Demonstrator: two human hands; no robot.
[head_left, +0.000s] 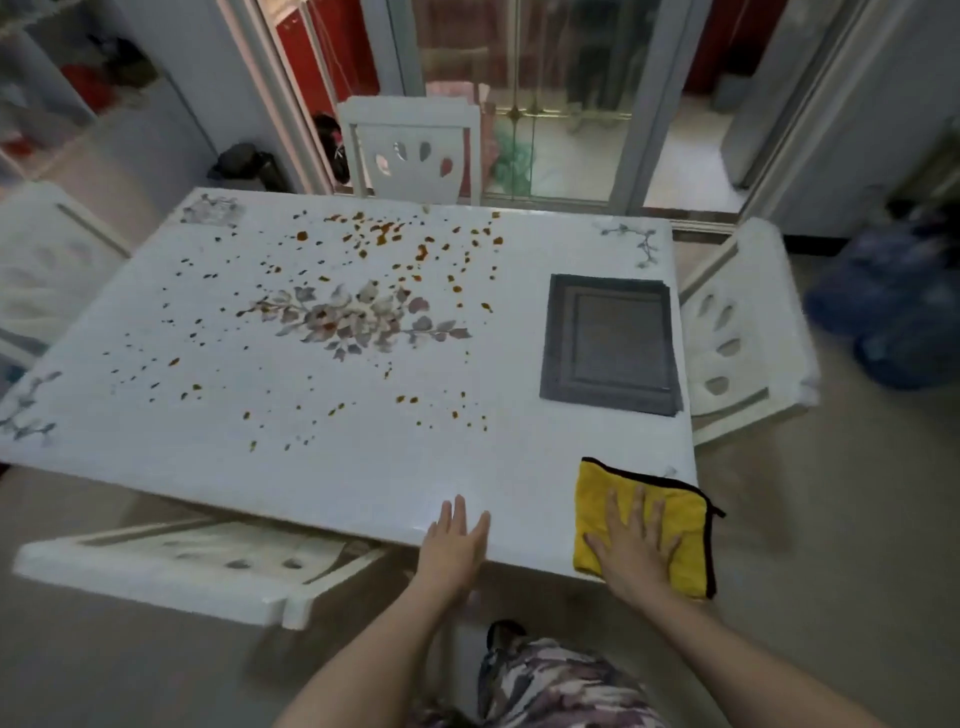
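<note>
Pressing flat on the yellow cloth (693, 525), the right hand (636, 545) has its fingers (636, 506) straight and spread, palm down, pinching nothing. The cloth lies folded at the desk's (363, 467) near right corner, and its black-trimmed edge hangs slightly over the desk's near edge.

The left hand (457, 540) rests at the desk's near edge, toward the middle and well apart from the cloth. Its fingers (460, 512) are straight, close together and holding nothing.

Orange-brown spots (384, 234) are scattered over the desk's far and left parts, thickest along the far edge. A few reach the flower print (358, 317) at the desk's centre.

A grey mat (610, 345) lies flat on the desk's right side, between the cloth's corner and the far right corner.

White chairs stand around the desk: one at the far side (410, 150), one at the right side (743, 332), one at the left side (47, 260), and one at the near side (182, 566), left of the person.
</note>
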